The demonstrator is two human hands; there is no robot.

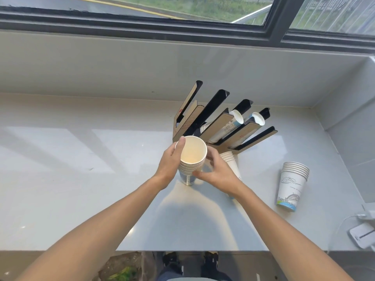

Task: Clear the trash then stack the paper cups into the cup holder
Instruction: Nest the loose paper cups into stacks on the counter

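Head view, looking down on a pale grey glossy tabletop (81,179) under a dark-framed window (182,23). At centre, a tall nested stack of white paper cups (191,159), standing upright with its base on the tabletop, just in front of a black-and-brown slotted cup holder (211,118). Left hand (172,165) wrapped around the stack's left side, thumb at the top rim. Right hand (216,171) cupping the stack's right side, fingers (210,159) curled against the rims. Two cup stacks already slotted in the holder. A second short stack (231,163) behind the right hand; a third printed stack (292,185) standing well apart at right. White charger and cable (361,234) at the right edge.
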